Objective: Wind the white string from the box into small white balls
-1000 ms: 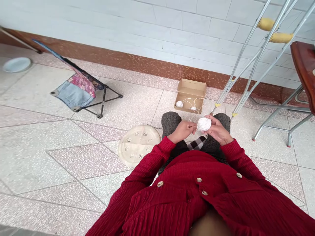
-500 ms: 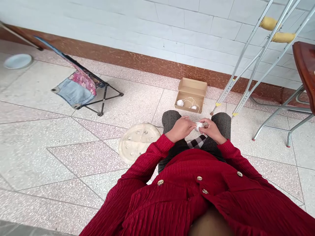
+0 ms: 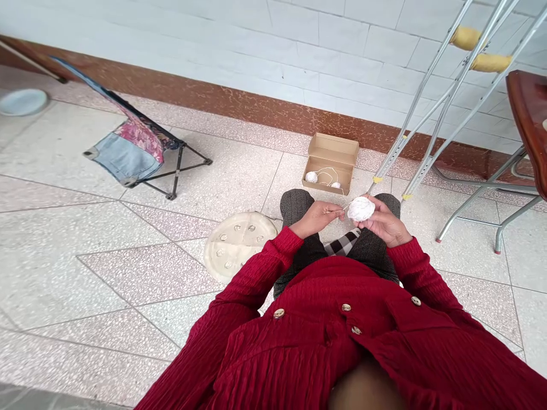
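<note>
A white ball of yarn (image 3: 361, 209) rests in my right hand (image 3: 387, 224), whose fingers curl around its right side and underneath. My left hand (image 3: 321, 217) pinches a strand of the yarn just left of the ball, over my knees. Beyond my knees, an open cardboard box (image 3: 332, 149) stands on the floor. Inside it lie a white yarn ball (image 3: 311, 177) at the left and a smaller one (image 3: 335, 185) at the right, with loose strands looping between them. One strand runs over the box's front edge toward my hands.
A round cream lid-like disc (image 3: 231, 250) with several round marks lies left of my legs. Further left is a folding chair (image 3: 132, 154). Crutches (image 3: 440, 114) lean at the right, beside a brown-topped metal-legged stool (image 3: 530, 125). A pale basin (image 3: 23, 102) sits far left.
My right hand has moved right, away from my left, and turned so the yarn ball shows more fully. A strand now spans the gap to my left hand.
</note>
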Demonstrator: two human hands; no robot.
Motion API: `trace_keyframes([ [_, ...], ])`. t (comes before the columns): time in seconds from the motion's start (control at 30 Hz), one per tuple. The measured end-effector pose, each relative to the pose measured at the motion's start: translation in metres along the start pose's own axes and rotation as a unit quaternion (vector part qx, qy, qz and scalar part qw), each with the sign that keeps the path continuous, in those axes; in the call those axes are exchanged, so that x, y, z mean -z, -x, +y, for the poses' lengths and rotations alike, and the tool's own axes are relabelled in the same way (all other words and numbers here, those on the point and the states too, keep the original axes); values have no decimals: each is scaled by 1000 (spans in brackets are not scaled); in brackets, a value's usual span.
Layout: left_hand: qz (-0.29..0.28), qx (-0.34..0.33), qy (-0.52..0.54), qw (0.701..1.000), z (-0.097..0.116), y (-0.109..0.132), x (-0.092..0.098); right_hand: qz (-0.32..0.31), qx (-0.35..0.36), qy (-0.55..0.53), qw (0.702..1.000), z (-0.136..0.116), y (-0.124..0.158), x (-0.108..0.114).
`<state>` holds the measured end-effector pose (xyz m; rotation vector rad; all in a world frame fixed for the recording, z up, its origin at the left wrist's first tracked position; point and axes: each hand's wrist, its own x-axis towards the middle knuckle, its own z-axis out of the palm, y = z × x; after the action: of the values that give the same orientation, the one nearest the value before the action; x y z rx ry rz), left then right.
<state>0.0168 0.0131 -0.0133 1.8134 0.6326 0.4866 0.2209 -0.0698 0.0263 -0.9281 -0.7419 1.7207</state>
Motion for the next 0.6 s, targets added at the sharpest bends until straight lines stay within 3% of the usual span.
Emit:
trace_keyframes([
  [0.17, -82, 19, 14, 996, 6, 9, -15, 168, 121, 76, 975, -6, -25, 8],
  [0.27, -89, 4, -49, 995, 9, 12, -16, 248, 126, 222, 935, 13, -37, 20],
  [0.33, -78, -21, -126, 989, 9, 12, -12, 258, 117, 332, 900, 30, -40, 26],
  [0.4, -57, -53, -201, 976, 8, 10, -5, 230, 95, 399, 882, 45, -37, 28],
  [0.43, -42, -67, -233, 969, 8, 10, -1, 203, 71, 401, 891, 50, -34, 27],
  [0.53, 1, -89, -280, 956, 8, 7, 10, 77, -45, 278, 957, 53, -21, 22],
  [0.6, 10, -102, -263, 959, 8, 5, 13, -3, -94, 169, 981, 49, -12, 17],
])
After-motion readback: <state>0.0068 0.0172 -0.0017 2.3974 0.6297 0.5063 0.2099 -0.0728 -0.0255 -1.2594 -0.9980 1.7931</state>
